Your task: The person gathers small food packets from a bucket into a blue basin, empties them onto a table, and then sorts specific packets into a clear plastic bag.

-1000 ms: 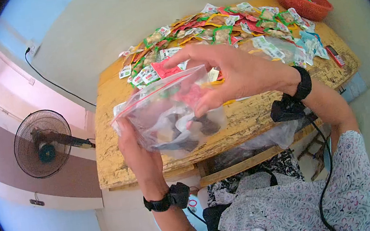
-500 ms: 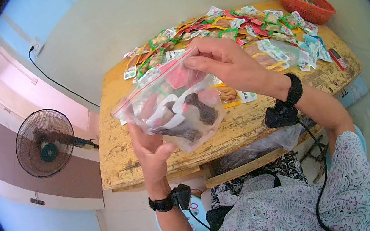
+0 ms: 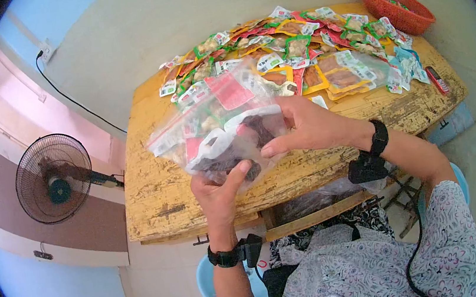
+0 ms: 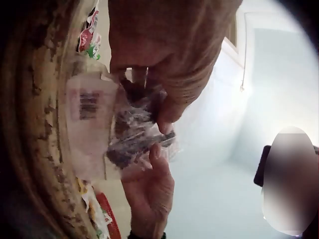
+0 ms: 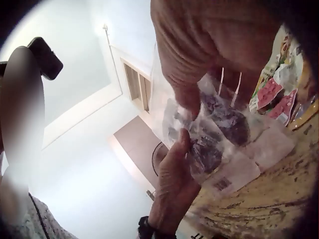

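Over the table's near side, a clear zip bag (image 3: 167, 140) with a red seal line is held in both hands. Inside it, dark packets (image 4: 130, 144) with white labels show through the plastic. My left hand (image 3: 215, 198) grips the bag's bottom left, thumb on the near face. At the right side my right hand (image 3: 321, 125) pinches the bag and the packets in it, its thumb close to the left one. Both thumbs press on the dark contents in the right wrist view, where the left hand (image 5: 174, 181) comes from below. Fingers behind the bag are mostly hidden.
Many small food packets (image 3: 297, 49) are heaped across the back of the worn yellow table (image 3: 158, 200). A red basket (image 3: 396, 9) stands at the back right, a red phone (image 3: 437, 80) near the right edge. A fan (image 3: 53, 178) is left; a blue basin (image 3: 206, 277) sits below.
My right hand has come down from the bag's mouth to its lower right side. The left thumb now lies on the near face, and the bag's bottom is bunched between both hands.
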Demonstrator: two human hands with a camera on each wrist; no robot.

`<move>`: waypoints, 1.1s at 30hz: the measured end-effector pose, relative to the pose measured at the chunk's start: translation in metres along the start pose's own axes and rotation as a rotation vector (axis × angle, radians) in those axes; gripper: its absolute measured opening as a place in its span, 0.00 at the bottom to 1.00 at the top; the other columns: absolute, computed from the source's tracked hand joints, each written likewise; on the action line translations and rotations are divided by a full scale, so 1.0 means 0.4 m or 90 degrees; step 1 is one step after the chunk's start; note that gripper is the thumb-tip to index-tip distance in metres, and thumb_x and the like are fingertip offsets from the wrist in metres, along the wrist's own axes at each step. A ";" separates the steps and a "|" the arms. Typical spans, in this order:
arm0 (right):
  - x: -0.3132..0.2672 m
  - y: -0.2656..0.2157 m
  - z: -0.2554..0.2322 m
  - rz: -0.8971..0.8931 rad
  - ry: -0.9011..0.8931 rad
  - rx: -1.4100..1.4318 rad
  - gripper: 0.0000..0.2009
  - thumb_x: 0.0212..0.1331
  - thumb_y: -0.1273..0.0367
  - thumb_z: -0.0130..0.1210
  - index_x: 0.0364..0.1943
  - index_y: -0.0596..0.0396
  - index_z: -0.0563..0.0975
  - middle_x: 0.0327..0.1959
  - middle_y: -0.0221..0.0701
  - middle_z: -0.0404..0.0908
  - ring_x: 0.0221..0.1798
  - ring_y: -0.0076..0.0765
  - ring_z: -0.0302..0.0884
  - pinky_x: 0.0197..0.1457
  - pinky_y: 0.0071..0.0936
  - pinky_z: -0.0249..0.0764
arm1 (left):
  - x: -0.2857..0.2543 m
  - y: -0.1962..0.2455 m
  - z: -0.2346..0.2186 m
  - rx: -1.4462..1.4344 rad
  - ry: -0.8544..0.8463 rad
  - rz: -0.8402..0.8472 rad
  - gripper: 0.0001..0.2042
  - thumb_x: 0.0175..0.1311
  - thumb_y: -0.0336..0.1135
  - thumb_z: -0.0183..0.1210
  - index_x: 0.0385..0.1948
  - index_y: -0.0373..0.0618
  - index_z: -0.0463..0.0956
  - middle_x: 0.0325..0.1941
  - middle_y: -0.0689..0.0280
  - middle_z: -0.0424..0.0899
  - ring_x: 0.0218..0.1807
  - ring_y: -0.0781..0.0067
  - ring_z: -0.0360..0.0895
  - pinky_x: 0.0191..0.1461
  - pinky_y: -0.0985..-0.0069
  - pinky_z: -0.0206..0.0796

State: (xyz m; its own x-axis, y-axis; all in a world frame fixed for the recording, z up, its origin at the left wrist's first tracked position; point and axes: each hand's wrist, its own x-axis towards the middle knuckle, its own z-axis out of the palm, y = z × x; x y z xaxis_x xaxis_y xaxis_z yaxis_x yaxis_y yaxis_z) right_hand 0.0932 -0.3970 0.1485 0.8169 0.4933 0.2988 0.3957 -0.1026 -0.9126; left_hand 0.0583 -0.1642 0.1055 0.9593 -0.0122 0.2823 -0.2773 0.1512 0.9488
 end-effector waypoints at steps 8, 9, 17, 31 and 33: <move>-0.009 0.025 0.008 0.037 0.071 0.145 0.25 0.60 0.74 0.66 0.63 0.57 0.74 0.52 0.27 0.83 0.52 0.20 0.79 0.56 0.25 0.77 | -0.014 -0.004 0.023 0.092 -0.093 0.007 0.29 0.50 0.25 0.76 0.57 0.34 0.74 0.56 0.59 0.81 0.54 0.70 0.79 0.57 0.72 0.73; -0.014 0.024 0.014 0.021 0.084 0.126 0.25 0.60 0.73 0.66 0.63 0.57 0.74 0.52 0.27 0.84 0.52 0.20 0.79 0.56 0.25 0.78 | -0.024 0.009 0.028 0.097 -0.085 -0.004 0.30 0.50 0.25 0.76 0.57 0.34 0.73 0.56 0.59 0.81 0.54 0.69 0.79 0.58 0.71 0.73; -0.029 0.025 -0.003 -0.014 0.038 0.002 0.26 0.60 0.71 0.67 0.63 0.57 0.74 0.54 0.29 0.83 0.57 0.25 0.78 0.64 0.29 0.74 | -0.026 0.008 0.019 0.162 -0.110 -0.015 0.31 0.49 0.26 0.76 0.57 0.33 0.73 0.56 0.58 0.81 0.55 0.68 0.78 0.62 0.68 0.71; -0.030 0.031 -0.038 0.054 -0.061 -0.044 0.20 0.63 0.69 0.65 0.58 0.58 0.76 0.47 0.22 0.83 0.49 0.17 0.76 0.55 0.25 0.76 | -0.044 0.001 0.024 0.036 -0.094 -0.016 0.30 0.47 0.24 0.77 0.56 0.35 0.74 0.53 0.61 0.82 0.52 0.70 0.80 0.57 0.69 0.76; -0.029 0.016 -0.035 0.048 -0.003 -0.020 0.17 0.63 0.69 0.64 0.54 0.58 0.78 0.45 0.23 0.83 0.49 0.18 0.77 0.53 0.25 0.77 | -0.045 0.002 0.029 0.059 -0.067 -0.012 0.29 0.48 0.23 0.76 0.55 0.35 0.75 0.52 0.61 0.82 0.51 0.70 0.81 0.57 0.69 0.76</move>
State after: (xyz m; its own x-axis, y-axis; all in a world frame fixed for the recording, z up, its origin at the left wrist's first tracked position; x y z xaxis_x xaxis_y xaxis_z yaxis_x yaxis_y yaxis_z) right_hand 0.0920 -0.4157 0.1433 0.8427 0.4876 0.2283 0.3463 -0.1661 -0.9233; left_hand 0.0402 -0.1755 0.1030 0.9548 -0.1181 0.2729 -0.2678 0.0574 0.9618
